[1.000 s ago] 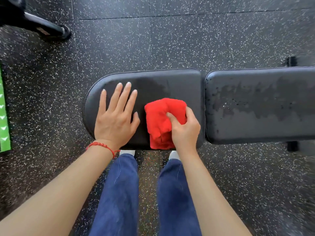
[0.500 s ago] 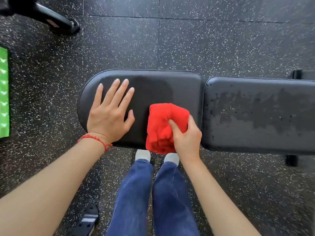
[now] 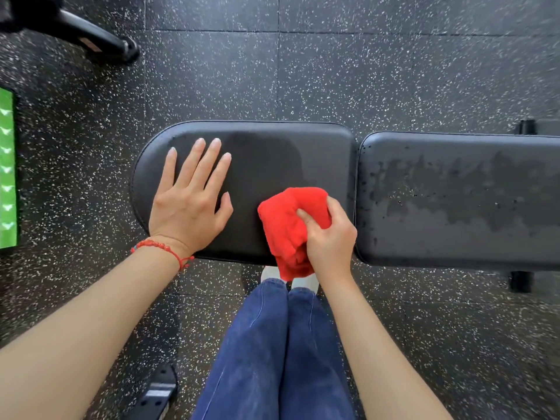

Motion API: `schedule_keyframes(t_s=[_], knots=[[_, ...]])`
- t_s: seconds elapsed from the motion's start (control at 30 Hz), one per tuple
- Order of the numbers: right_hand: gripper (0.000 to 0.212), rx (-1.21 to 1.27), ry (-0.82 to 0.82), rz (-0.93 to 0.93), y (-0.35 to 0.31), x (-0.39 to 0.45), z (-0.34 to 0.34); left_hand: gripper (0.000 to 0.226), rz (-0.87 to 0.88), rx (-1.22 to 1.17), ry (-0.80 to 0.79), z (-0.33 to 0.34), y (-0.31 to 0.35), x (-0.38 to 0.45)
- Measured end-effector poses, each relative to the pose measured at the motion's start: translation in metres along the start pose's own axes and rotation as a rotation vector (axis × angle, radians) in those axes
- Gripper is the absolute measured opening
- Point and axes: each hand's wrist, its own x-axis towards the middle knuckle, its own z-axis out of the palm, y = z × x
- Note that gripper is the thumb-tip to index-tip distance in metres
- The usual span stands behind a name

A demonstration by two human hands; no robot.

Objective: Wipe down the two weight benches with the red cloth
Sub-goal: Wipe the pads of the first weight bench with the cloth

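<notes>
Jeans (image 3: 272, 353) nearest, then your right hand (image 3: 330, 237) gripping the bunched red cloth (image 3: 285, 228) at the seat pad's (image 3: 272, 159) near edge, your left hand (image 3: 189, 192) flat beside it with fingers spread, streaked back pad (image 3: 454, 192) rightward.

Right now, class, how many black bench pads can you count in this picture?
2. One pad lies under both hands; the other pad sits right of it, streaked and running out of frame. Others may lie outside the view.
</notes>
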Motion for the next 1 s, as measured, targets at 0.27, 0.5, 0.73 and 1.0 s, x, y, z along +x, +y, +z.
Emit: schedule_keyframes(t_s=[0.27,0.5,0.73,1.0], knots=[[0.021,-0.04,0.151,-0.098,-0.039,0.072,0.013,0.05,0.01,0.01,-0.006,0.0,0.0,0.0],[0.014,0.041,-0.021,-0.04,-0.019,0.054,-0.032,0.046,-0.053,-0.114,0.066,-0.001,0.019,-0.004],[0.015,0.004,0.016,0.01,0.023,0.049,-0.099,0.048,0.003,-0.225,0.065,0.003,0.087,0.025],[0.019,-0.112,0.001,0.03,0.063,0.065,-0.151,0.049,-0.041,-0.189,-0.002,0.027,0.166,0.059]])
